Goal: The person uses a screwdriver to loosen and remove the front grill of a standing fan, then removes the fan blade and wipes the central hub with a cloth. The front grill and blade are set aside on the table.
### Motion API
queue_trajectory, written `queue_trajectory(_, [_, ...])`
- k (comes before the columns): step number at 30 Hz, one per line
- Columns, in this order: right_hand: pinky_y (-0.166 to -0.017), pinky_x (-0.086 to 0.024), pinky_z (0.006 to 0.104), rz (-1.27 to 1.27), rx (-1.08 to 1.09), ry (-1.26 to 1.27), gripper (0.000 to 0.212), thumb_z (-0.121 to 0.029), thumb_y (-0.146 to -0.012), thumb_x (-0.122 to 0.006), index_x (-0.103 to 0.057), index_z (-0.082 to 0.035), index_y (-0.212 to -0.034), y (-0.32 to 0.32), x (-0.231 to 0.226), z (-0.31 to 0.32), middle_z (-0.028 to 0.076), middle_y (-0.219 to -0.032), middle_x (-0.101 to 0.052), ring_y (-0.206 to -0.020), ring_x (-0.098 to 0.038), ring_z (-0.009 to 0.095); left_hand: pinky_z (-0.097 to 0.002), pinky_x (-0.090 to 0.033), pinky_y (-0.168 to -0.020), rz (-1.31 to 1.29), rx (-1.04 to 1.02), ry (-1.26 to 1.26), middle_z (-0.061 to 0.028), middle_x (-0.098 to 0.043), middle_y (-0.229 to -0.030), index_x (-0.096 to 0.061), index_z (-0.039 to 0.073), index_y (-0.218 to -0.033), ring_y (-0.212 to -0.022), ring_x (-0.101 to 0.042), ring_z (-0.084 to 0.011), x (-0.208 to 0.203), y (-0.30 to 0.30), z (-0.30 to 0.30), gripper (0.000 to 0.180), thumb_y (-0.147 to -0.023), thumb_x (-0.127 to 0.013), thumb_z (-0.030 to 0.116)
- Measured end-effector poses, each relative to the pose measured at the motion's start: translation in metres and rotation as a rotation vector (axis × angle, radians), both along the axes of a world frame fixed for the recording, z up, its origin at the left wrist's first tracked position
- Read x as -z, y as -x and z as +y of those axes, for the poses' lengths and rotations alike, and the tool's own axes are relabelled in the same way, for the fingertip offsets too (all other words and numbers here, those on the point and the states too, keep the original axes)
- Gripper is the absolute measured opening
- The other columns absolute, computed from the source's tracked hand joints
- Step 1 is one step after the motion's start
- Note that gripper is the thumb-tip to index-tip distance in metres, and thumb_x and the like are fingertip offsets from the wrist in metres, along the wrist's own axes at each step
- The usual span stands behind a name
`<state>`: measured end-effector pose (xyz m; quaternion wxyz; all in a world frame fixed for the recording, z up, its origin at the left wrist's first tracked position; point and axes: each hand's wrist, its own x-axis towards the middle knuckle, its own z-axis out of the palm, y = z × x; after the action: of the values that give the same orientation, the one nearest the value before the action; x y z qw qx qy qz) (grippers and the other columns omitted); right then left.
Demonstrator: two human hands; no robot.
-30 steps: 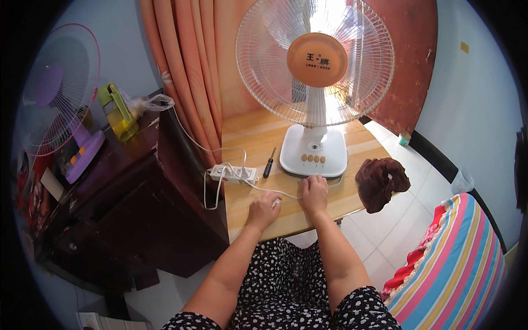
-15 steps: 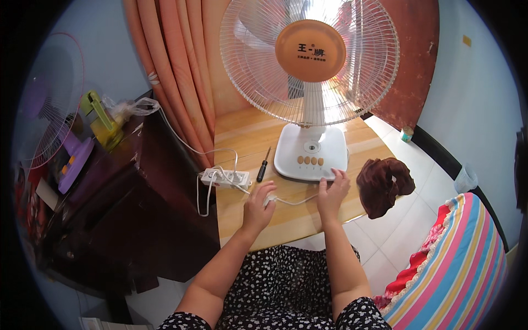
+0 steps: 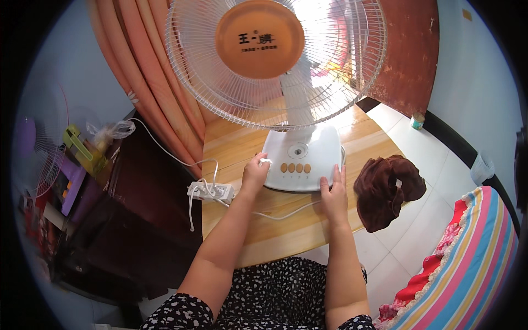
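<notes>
A white table fan with an orange hub [image 3: 259, 38] stands on a wooden table [image 3: 286, 242]. Its white base [image 3: 300, 140] carries a row of brown buttons [image 3: 295, 168]. Beside the base's left edge, my left hand [image 3: 254, 175] is closed, pinching a small white piece [image 3: 265, 160] whose kind I cannot make out. My right hand [image 3: 334, 195] rests at the base's front right corner, fingers stretched out along its side. In front of the base a white cord [image 3: 280, 217] curves over the tabletop, passing behind my left forearm.
A white power strip [image 3: 206, 191] lies at the table's left edge. Brown cloth [image 3: 388, 190] is bunched at the right edge. Left stands a dark cabinet [image 3: 148, 220] with a purple fan [image 3: 69, 181]; a striped cover [image 3: 462, 253] is at lower right.
My left hand has moved forward to the base's left edge with the white piece. The screwdriver left of the base is now hidden. The view has shifted, and the fan head appears further left.
</notes>
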<state>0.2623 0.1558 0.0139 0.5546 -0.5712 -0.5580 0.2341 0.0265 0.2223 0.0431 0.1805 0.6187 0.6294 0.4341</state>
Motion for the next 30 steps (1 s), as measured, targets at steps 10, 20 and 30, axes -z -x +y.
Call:
queue_trajectory(10, [-0.099, -0.041, 0.0424, -0.09, -0.02, 0.086, 0.068, -0.039, -0.086, -0.062, -0.045, 0.008, -0.133, -0.014, -0.02, -0.013, 0.031, -0.143, -0.033, -0.123, -0.047, 0.041, -0.0337, -0.044, -0.096, 0.172, -0.065, 0.029, -0.0206, -0.056, -0.127, -0.065, 0.005, -0.116, -0.116, -0.057, -0.0303, -0.005, -0.007, 0.003, 0.041, -0.082, -0.052, 0.023])
queue_trajectory(20, [-0.087, -0.05, 0.0437, -0.236, 0.024, 0.099, 0.065, -0.043, -0.086, -0.06, -0.052, 0.008, -0.125, -0.013, -0.032, -0.063, 0.035, -0.131, -0.044, -0.11, -0.057, 0.042, -0.0297, -0.044, -0.095, -0.087, -0.049, 0.027, -0.0204, -0.058, -0.126, -0.063, 0.001, -0.117, -0.117, -0.058, -0.0267, 0.032, 0.02, -0.028, 0.041, -0.082, -0.053, 0.019])
queue_trajectory(30, [-0.064, -0.055, 0.0406, -0.437, 0.014, 0.117, 0.031, -0.032, -0.088, -0.06, -0.061, -0.001, -0.092, -0.038, -0.043, -0.088, 0.025, -0.113, -0.061, -0.084, -0.067, 0.034, -0.0323, -0.041, -0.101, -0.038, -0.075, 0.021, -0.0236, -0.054, -0.129, -0.062, -0.002, -0.117, -0.122, -0.053, -0.03, 0.016, -0.003, -0.099, 0.039, -0.085, -0.052, 0.019])
